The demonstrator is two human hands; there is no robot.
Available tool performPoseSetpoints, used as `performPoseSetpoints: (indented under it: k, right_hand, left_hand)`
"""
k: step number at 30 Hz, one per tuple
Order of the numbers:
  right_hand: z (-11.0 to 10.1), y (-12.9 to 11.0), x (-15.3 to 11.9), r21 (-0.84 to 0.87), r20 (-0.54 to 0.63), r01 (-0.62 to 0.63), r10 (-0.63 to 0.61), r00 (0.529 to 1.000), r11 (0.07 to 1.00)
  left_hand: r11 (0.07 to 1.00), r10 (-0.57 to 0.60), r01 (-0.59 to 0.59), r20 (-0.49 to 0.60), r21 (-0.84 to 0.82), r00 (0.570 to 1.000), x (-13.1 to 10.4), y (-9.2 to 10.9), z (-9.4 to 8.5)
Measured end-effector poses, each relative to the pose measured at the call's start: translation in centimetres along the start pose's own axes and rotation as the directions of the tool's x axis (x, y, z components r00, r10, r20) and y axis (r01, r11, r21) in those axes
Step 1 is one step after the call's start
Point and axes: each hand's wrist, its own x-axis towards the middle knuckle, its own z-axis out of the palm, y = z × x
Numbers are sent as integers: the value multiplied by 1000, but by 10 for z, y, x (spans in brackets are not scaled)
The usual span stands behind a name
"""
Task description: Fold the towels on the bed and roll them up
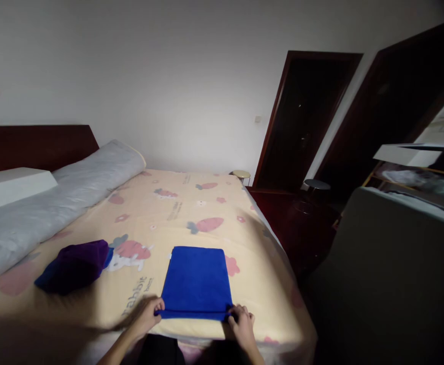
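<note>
A blue cloth [197,279], folded into a flat rectangle, lies on the patterned bed sheet [180,208] near the bed's front edge. Its near edge is turned up into a narrow strip. My left hand [151,312] pinches the near left corner of the cloth. At the near right corner, my right hand [242,320] grips the same strip between thumb and fingers. To the left, apart from both hands, sits a crumpled purple and dark blue cloth bundle [73,266].
A grey rolled quilt [88,180] runs along the bed's left side, with a white box [16,186] on it by the dark headboard [35,147]. Stools [317,185] stand beyond the bed. A large dark grey panel [393,274] rises at right, before a shelf.
</note>
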Motion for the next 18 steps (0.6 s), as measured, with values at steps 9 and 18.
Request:
performPoseSetpoints:
  k: [9,18]
  right_hand:
    - [11,7,16,-78,-123,-5,-4,992,997]
    - [22,17,0,-111,-231,64,-88,969,992]
  left_hand:
    - [969,-156,182,-155,167,975,6,5,6]
    - [899,-31,83,-127,430,991,7,19,32]
